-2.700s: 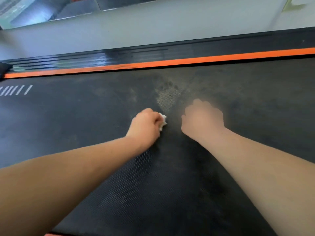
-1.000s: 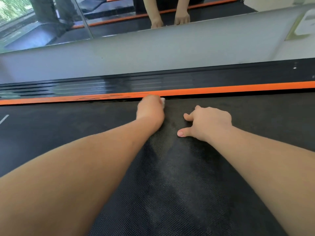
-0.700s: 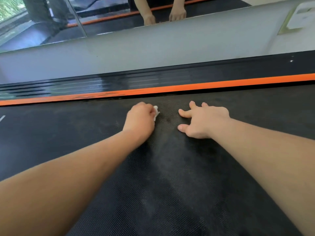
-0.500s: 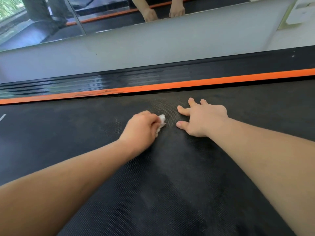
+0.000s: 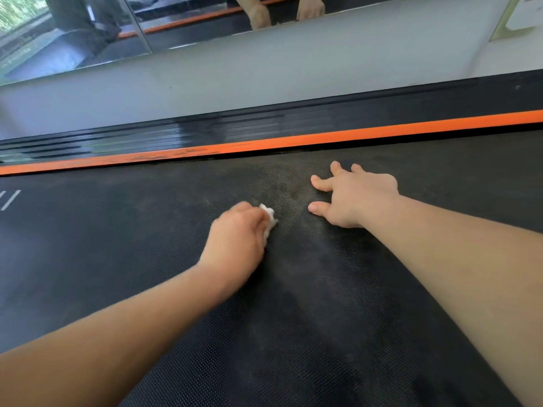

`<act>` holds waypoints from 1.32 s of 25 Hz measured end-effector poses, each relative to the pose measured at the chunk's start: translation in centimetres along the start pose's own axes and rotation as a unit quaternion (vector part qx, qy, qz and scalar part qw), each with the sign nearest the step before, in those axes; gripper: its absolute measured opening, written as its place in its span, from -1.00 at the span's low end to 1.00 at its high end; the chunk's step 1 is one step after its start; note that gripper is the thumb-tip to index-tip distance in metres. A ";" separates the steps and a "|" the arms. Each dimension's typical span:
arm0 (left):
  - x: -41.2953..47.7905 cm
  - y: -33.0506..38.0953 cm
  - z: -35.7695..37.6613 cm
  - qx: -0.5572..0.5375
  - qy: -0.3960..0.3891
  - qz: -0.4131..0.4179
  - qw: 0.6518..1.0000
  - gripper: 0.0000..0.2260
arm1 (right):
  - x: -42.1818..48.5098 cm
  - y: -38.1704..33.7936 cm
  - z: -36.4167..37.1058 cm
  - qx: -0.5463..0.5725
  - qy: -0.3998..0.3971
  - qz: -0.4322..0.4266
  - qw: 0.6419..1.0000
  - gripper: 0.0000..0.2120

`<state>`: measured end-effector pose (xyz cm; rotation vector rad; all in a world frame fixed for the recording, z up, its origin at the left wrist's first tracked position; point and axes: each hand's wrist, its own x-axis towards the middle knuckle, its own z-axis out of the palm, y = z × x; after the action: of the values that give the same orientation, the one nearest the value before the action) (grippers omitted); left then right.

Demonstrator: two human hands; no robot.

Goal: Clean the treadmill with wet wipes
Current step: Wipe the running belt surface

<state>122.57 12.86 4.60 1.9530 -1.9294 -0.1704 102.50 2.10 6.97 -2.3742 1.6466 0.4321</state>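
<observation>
The black textured treadmill belt (image 5: 308, 318) fills the lower view. My left hand (image 5: 236, 233) grips a small crumpled white wet wipe (image 5: 269, 217) and holds it down on the belt's middle; only a corner of the wipe shows past my fingers. My right hand (image 5: 357, 196) rests flat on the belt just to the right, fingers spread, holding nothing. A dusty grey patch lies on the belt between and beyond the two hands.
An orange strip (image 5: 293, 141) and a black ribbed side rail (image 5: 235, 127) run along the belt's far edge. Behind them is a grey wall (image 5: 264, 71) with a mirror (image 5: 88, 27) reflecting my arms. White stripes (image 5: 8, 199) mark the belt at the far left.
My left hand has drawn the wipe back from the orange strip toward me across the belt. My right hand has stayed flat in about the same place, fingers spread wider.
</observation>
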 end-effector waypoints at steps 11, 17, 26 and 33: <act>-3.6 5.8 1.4 -0.015 -0.060 0.154 0.986 -0.82 | 0.0 0.0 0.1 0.011 0.002 0.011 1.000 -0.40; 0.3 0.1 0.2 0.046 -0.017 0.039 0.998 -0.89 | -0.2 -0.1 1.3 0.043 0.033 0.009 0.998 -0.41; -3.3 1.8 -1.1 -0.018 -0.020 -0.062 0.998 -0.89 | -6.6 1.0 1.4 0.158 0.202 -0.073 0.964 -0.64; -7.5 8.2 1.0 0.036 -0.092 0.070 0.993 -0.97 | -12.0 3.4 5.4 0.021 0.195 -0.088 0.977 -0.66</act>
<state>114.22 20.24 5.16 1.8972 -2.2107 -0.2532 94.78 13.26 6.24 -2.6687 1.5464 -0.1080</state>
